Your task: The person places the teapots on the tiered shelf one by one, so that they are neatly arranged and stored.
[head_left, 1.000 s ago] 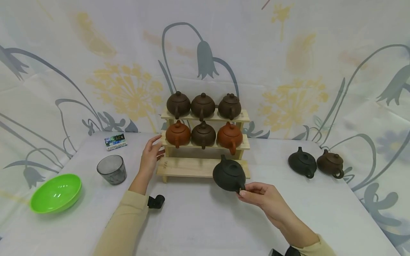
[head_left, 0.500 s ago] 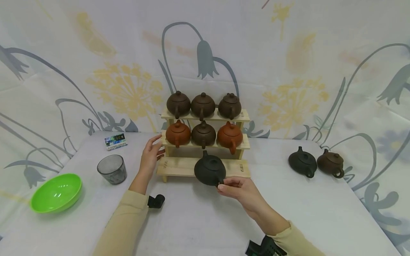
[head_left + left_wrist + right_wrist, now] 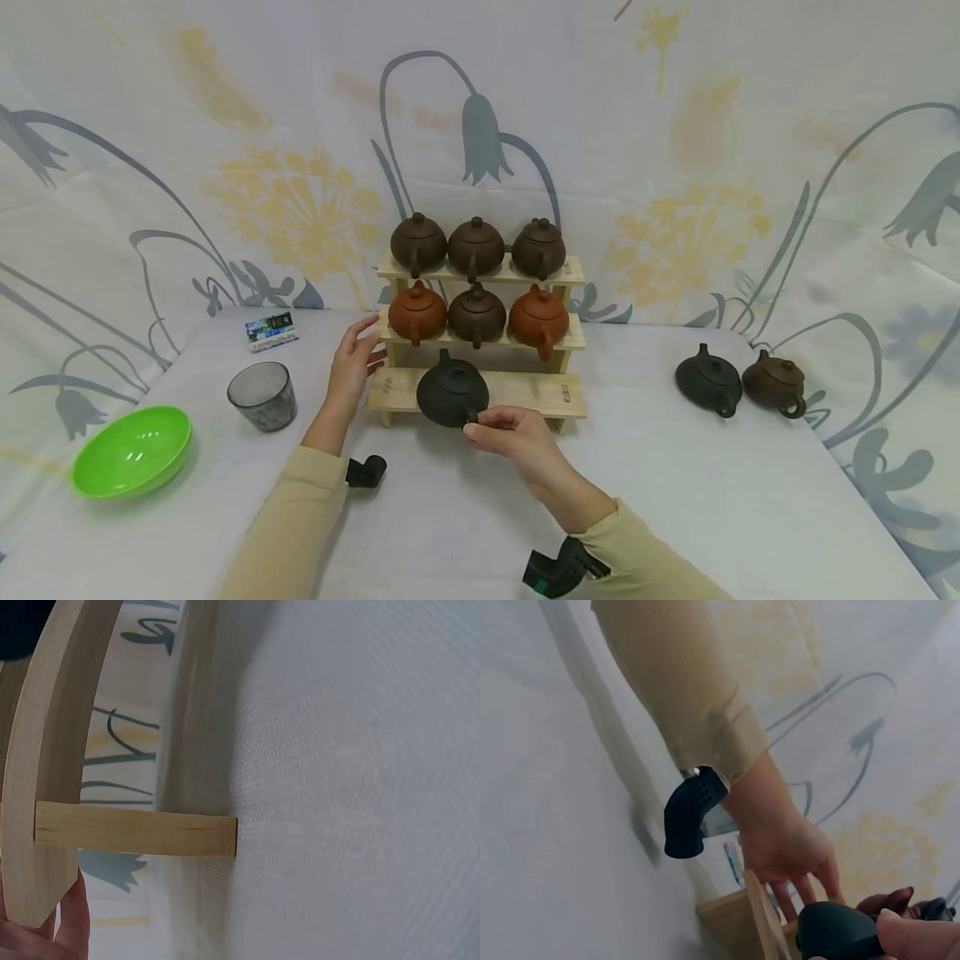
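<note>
My right hand (image 3: 521, 442) pinches the handle of a flat black teapot (image 3: 452, 392); its spout points away from me. The pot covers part of the bottom shelf of a wooden three-tier stand (image 3: 525, 392); whether it touches the shelf I cannot tell. In the right wrist view the dark teapot (image 3: 836, 930) and my thumb show at the lower edge. My left hand (image 3: 351, 367) touches the stand's left end at the middle shelf, fingers fairly straight. In the left wrist view fingertips (image 3: 73, 915) lie against the shelf end. Brown and reddish teapots (image 3: 417, 312) fill the upper two shelves.
At the right lie another black teapot (image 3: 707, 381) and a brown teapot (image 3: 774, 383). To the left are a green bowl (image 3: 133, 452), a grey glass (image 3: 262, 397) and a small colourful box (image 3: 271, 332). A patterned cloth (image 3: 675, 125) hangs behind.
My right hand has carried the black teapot leftward, from the right end of the bottom shelf to its left half, and slightly farther away. My left hand has stayed at the stand.
</note>
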`<state>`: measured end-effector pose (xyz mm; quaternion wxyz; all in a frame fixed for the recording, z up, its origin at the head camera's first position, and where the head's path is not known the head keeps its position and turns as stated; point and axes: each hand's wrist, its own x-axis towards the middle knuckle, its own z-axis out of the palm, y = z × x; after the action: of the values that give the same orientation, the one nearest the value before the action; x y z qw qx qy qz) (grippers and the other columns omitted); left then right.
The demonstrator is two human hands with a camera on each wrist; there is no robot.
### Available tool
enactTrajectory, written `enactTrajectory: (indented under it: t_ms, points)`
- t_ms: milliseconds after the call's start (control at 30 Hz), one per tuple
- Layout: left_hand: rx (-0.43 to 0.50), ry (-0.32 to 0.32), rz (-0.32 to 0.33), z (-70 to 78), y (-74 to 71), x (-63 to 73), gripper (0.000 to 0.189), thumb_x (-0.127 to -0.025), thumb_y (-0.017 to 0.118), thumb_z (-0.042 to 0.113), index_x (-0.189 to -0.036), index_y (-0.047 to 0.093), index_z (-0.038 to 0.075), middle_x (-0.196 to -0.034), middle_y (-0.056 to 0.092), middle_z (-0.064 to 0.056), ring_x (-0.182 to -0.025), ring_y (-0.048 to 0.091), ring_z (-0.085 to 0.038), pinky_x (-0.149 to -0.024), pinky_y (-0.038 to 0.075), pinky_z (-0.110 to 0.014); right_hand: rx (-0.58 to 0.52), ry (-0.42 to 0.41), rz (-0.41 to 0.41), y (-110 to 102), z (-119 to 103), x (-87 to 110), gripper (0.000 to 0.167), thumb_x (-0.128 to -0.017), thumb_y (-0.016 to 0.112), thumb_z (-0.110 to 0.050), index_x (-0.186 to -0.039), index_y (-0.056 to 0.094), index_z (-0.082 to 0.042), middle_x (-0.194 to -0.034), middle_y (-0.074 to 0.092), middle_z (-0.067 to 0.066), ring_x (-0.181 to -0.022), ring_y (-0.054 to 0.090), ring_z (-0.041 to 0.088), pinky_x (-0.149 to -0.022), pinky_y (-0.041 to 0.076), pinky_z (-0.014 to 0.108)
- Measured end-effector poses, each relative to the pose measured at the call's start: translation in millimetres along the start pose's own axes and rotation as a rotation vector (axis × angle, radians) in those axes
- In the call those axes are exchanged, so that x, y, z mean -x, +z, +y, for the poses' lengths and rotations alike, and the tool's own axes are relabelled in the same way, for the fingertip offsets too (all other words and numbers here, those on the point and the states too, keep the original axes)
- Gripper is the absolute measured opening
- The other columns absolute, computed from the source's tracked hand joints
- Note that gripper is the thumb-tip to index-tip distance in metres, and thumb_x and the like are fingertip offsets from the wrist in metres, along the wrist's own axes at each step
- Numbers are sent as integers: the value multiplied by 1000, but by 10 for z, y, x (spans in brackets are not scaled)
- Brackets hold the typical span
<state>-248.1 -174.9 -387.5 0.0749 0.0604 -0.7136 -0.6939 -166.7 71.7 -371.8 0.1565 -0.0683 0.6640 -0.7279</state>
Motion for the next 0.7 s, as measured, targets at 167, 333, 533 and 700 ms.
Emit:
enactTrajectory:
  t_ms: [167, 333, 533, 700]
  points:
    - [-3, 1, 0, -1, 1, -1, 43, -101, 37, 28, -143, 36, 16, -131, 47, -17, -114, 50, -34, -95, 37, -39, 30, 3, 39, 131, 23, -83, 21, -82, 68, -3, -97, 61, 11, -81, 63, 4, -77, 64, 15, -78, 51, 32]
    - [-1, 2, -1, 0, -1, 2, 43, -101, 37, 28, -143, 36, 16, -130, 47, -17, -114, 50, -34, -95, 37, -39, 45, 13, 61, 250, 25, -147, 26, -82, 69, -6, -101, 62, 11, -86, 62, 7, -79, 64, 15, -79, 50, 32]
    - [1, 7, 1, -2, -3, 5, 43, -101, 37, 28, -143, 36, 16, -130, 47, -16, -114, 50, -34, -95, 37, -40, 81, 0, 47, 345, 66, -227, 25, -82, 70, -6, -99, 63, 11, -86, 61, 5, -77, 60, 12, -79, 49, 36]
    - [2, 18, -6, -4, -5, 12, 43, -101, 38, 29, -143, 36, 16, -129, 46, -16, -114, 50, -34, -95, 37, -39, 90, -12, 38, 410, 122, -278, 23, -81, 70, -5, -97, 65, 11, -82, 62, 1, -76, 59, 11, -76, 49, 34]
